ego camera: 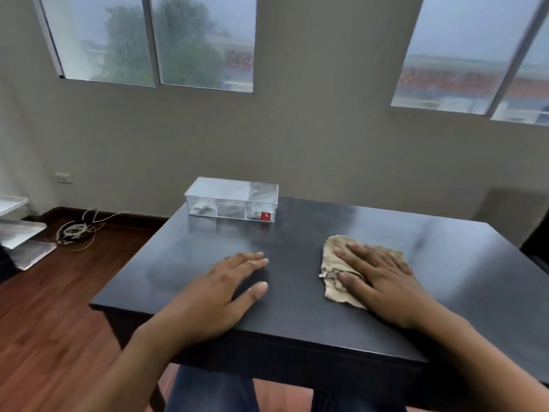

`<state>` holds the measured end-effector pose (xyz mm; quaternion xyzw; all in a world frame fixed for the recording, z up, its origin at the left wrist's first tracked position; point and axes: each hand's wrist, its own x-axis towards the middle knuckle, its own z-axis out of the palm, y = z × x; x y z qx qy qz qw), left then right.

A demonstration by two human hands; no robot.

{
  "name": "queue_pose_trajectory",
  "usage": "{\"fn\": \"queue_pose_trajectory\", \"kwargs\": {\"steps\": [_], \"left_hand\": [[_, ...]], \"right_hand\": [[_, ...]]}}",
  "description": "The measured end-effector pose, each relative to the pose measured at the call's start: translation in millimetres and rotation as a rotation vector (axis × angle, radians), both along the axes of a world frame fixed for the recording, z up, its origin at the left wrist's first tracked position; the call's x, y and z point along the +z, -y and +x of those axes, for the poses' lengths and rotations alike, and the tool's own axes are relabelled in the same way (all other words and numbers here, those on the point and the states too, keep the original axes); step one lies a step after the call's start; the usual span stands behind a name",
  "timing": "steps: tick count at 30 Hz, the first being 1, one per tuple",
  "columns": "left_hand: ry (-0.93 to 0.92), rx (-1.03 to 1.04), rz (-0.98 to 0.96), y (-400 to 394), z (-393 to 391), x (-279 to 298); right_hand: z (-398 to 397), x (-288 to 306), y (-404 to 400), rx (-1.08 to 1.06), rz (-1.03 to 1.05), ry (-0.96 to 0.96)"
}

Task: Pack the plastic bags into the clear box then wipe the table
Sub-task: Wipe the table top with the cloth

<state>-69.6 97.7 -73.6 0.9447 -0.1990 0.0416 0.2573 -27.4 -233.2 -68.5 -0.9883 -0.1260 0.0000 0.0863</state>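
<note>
A clear box [231,200] with a lid and a small red label stands at the far left of the dark table [297,233]. Crumpled plastic bags [205,207] show through its walls. A beige cloth [335,257] lies on the table right of centre. My right hand [377,275] lies flat on the cloth, fingers straight and spread, pressing it down. My left hand [219,289] rests flat on the bare tabletop near the front edge, fingers straight, holding nothing.
The table's front edge runs just under my wrists. On the wooden floor to the left lie a coil of cable [74,230] and white shelving [17,230]. A wall with windows stands behind the table.
</note>
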Motion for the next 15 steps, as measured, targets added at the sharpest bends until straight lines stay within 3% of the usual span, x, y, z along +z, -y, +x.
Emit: {"fn": "queue_pose_trajectory", "kwargs": {"steps": [8,15], "left_hand": [[0.059,-0.164,0.124,68.4,16.9,1.2],[0.061,-0.307,0.207,120.8,38.4,1.8]], "right_hand": [[5.7,0.5,77.4,-0.314,-0.004,-0.025],[-67.1,3.0,73.6,-0.101,0.044,-0.015]]}}
